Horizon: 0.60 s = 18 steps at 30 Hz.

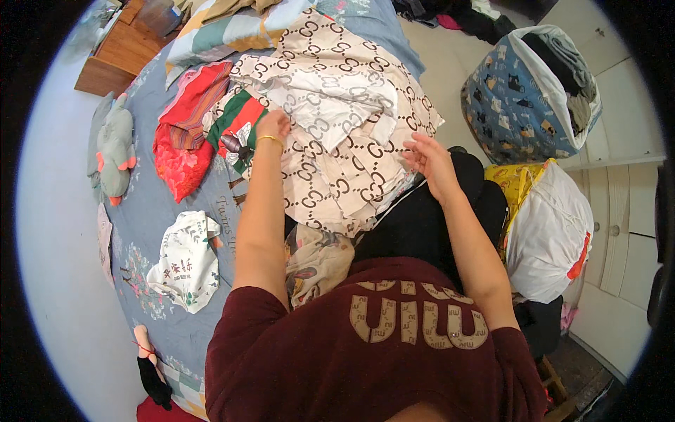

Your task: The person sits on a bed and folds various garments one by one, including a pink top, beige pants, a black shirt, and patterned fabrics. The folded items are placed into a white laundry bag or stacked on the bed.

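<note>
A cream cloth with a brown interlocking pattern lies rumpled over the bed and my lap. On top of it is a paler white fold with the pattern fainter. At its left side is a green and red striped part bearing a bee print. My left hand, with a gold bangle at the wrist, is beside that part, fingers curled; whether it pinches the fabric is hidden. Over the cloth's right edge, my right hand has its fingers apart and holds nothing.
Red cloths, a white printed cloth and a grey plush toy lie on the blue bedsheet. A blue fabric hamper of clothes and a stuffed white bag stand at right, near white cabinets.
</note>
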Available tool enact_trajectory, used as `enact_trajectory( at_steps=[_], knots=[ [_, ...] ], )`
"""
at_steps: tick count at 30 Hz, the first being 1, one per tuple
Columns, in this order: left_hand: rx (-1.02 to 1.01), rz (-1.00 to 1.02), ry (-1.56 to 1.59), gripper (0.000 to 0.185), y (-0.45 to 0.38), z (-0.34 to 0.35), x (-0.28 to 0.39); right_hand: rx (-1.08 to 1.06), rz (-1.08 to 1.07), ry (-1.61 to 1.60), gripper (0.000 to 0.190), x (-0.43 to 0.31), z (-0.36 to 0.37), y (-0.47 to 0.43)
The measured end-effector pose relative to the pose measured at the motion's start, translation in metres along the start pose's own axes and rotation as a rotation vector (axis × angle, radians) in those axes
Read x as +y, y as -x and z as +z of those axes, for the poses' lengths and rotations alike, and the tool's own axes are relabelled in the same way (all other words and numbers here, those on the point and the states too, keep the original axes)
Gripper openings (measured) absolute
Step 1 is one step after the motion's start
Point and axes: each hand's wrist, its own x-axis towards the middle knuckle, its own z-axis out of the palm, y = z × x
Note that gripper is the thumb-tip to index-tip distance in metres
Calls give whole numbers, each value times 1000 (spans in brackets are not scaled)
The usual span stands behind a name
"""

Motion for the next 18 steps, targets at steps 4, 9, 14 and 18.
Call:
enact_trajectory(
  at_steps=[4,9,14,18],
  knots=[
    [-23,-130,-292,28,30,26,-3,-50,-53,-41,29,14,-14,16],
    [-184,117,-702,24,31,75,47,-80,-68,-78,27,17,-16,15],
    [-699,373,-193,45,75,173,76,-104,-57,-65,24,18,-18,8],
    [-663,292,-124,51,98,179,67,-118,-68,-92,24,18,-18,11]
  ],
)
